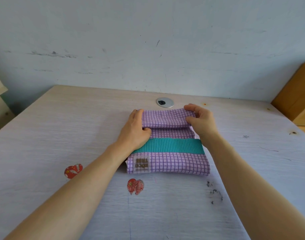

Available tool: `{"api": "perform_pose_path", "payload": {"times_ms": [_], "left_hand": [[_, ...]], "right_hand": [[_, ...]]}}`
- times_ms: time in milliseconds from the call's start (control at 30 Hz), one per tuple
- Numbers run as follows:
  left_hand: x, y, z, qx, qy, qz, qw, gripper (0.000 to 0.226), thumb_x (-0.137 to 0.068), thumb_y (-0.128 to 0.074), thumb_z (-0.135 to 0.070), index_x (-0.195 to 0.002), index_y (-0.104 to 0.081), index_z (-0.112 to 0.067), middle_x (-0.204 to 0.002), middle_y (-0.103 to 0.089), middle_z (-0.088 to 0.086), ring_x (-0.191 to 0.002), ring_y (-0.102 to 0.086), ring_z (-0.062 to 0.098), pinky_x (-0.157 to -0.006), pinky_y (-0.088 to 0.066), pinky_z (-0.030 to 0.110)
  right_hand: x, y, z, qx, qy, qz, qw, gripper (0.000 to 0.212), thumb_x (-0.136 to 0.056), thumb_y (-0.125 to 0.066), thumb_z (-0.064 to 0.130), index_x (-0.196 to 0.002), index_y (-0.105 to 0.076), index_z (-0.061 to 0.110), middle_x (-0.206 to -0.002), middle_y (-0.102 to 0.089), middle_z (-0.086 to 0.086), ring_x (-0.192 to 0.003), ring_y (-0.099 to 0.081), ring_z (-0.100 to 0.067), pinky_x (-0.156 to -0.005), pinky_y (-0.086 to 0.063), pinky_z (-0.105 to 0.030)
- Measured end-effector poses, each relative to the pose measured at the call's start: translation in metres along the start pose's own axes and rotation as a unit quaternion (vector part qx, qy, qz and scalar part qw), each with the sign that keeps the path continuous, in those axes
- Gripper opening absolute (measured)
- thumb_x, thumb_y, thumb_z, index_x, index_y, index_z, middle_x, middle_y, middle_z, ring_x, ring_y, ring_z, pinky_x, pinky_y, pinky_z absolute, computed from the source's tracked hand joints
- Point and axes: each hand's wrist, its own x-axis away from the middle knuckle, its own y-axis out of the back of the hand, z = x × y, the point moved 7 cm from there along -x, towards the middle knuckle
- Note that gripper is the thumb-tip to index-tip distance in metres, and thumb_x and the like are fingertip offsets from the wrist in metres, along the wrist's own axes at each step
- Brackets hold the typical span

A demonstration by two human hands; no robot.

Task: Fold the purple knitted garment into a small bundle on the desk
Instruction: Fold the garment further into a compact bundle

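Note:
The purple knitted garment (167,161) lies folded on the pale wooden desk (61,129). It has a dark grid pattern, a teal ribbed band across its middle and a small label at the near left. Its far part is turned over into a thick fold. My left hand (136,130) grips the left end of that fold, thumb tucked under it. My right hand (200,120) pinches the right end of the fold between fingers and thumb. Both forearms reach in from the near edge.
A round metal cable grommet (165,102) sits in the desk just behind the garment. Two red stickers (73,170) (135,186) mark the near desk surface. A brown cardboard box (297,94) stands at the right edge. A scuffed pale wall rises behind the desk.

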Motion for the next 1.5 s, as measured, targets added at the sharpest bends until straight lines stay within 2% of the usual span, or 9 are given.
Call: {"api": "perform_pose_path", "payload": {"times_ms": [133, 400, 500, 667, 900, 967, 1067, 1333, 1500], "left_hand": [[0.000, 0.004, 0.008, -0.044, 0.017, -0.052, 0.998, 0.060, -0.083, -0.053, -0.022, -0.138, -0.030, -0.008, -0.128, -0.050, 0.010, -0.116, -0.047, 0.026, -0.110, -0.029, 0.048], [-0.001, 0.003, 0.013, 0.108, 0.057, 0.007, 0.992, 0.063, -0.080, -0.042, -0.035, -0.137, -0.028, -0.012, -0.098, -0.056, -0.003, -0.102, -0.051, 0.023, -0.107, -0.030, 0.053], [-0.009, 0.008, 0.022, 0.185, 0.132, -0.006, 0.974, 0.048, -0.087, -0.038, -0.038, -0.127, -0.039, -0.011, -0.089, -0.051, -0.007, -0.100, -0.052, 0.024, -0.098, -0.040, 0.044], [-0.033, 0.021, 0.028, -0.032, 0.163, -0.073, 0.983, 0.050, -0.082, -0.048, -0.050, -0.095, -0.062, -0.003, -0.102, -0.065, 0.016, -0.095, -0.059, 0.033, -0.084, -0.048, 0.046], [-0.044, 0.019, 0.027, 0.023, 0.185, -0.066, 0.980, 0.029, -0.086, -0.059, -0.032, -0.071, -0.056, -0.007, -0.081, -0.065, 0.018, -0.069, -0.056, 0.029, -0.050, -0.039, 0.030], [-0.043, 0.022, 0.028, 0.037, 0.187, -0.079, 0.978, 0.029, -0.088, -0.057, -0.030, -0.066, -0.055, -0.010, -0.067, -0.057, 0.007, -0.069, -0.054, 0.025, -0.054, -0.036, 0.026], [-0.041, 0.023, 0.026, 0.054, 0.181, -0.090, 0.978, 0.024, -0.089, -0.055, -0.028, -0.071, -0.059, -0.014, -0.073, -0.057, 0.002, -0.072, -0.054, 0.021, -0.065, -0.041, 0.030], [-0.040, 0.018, 0.032, 0.073, 0.201, -0.108, 0.971, 0.025, -0.090, -0.054, -0.031, -0.090, -0.068, -0.011, -0.085, -0.063, 0.000, -0.080, -0.062, 0.020, -0.073, -0.049, 0.032], [-0.039, 0.020, 0.037, 0.041, 0.211, -0.121, 0.969, 0.029, -0.093, -0.049, -0.028, -0.070, -0.059, -0.015, -0.076, -0.061, 0.003, -0.071, -0.058, 0.022, -0.066, -0.045, 0.031]], "right_hand": [[0.001, 0.005, -0.011, 0.002, -0.053, -0.031, 0.998, 0.032, -0.091, -0.043, 0.003, -0.119, -0.056, 0.012, -0.106, -0.056, -0.001, -0.075, -0.054, -0.008, -0.063, -0.053, -0.024], [-0.008, 0.013, -0.012, 0.013, -0.075, -0.038, 0.996, 0.023, -0.093, -0.038, 0.006, -0.096, -0.061, 0.011, -0.084, -0.060, 0.000, -0.074, -0.054, -0.010, -0.059, -0.045, -0.022], [-0.012, 0.015, -0.012, 0.001, -0.099, -0.033, 0.995, 0.019, -0.091, -0.043, 0.004, -0.087, -0.061, 0.006, -0.077, -0.060, -0.003, -0.070, -0.056, -0.014, -0.062, -0.051, -0.026], [-0.017, 0.015, -0.017, -0.023, -0.146, -0.002, 0.989, 0.019, -0.090, -0.043, -0.007, -0.083, -0.058, 0.003, -0.079, -0.062, -0.009, -0.068, -0.059, -0.018, -0.070, -0.054, -0.031], [-0.021, 0.009, -0.016, 0.083, -0.120, 0.025, 0.989, 0.008, -0.091, -0.052, 0.006, -0.097, -0.057, 0.008, -0.076, -0.060, -0.006, -0.059, -0.056, -0.013, -0.037, -0.044, -0.016], [-0.025, 0.011, -0.015, 0.097, -0.099, 0.004, 0.990, 0.008, -0.090, -0.053, 0.005, -0.096, -0.058, 0.007, -0.076, -0.060, -0.005, -0.060, -0.056, -0.014, -0.039, -0.046, -0.018], [-0.029, 0.013, -0.016, 0.120, -0.088, -0.016, 0.989, 0.009, -0.088, -0.054, 0.005, -0.095, -0.060, 0.006, -0.080, -0.061, -0.007, -0.063, -0.058, -0.018, -0.051, -0.052, -0.026], [-0.031, 0.013, -0.019, 0.111, -0.078, -0.019, 0.991, 0.006, -0.087, -0.057, 0.005, -0.090, -0.061, 0.006, -0.084, -0.063, -0.008, -0.065, -0.060, -0.018, -0.047, -0.048, -0.024], [-0.033, 0.014, -0.015, 0.101, -0.039, -0.025, 0.994, 0.005, -0.087, -0.055, 0.006, -0.087, -0.059, 0.010, -0.082, -0.063, -0.005, -0.072, -0.061, -0.019, -0.053, -0.053, -0.028]]}}
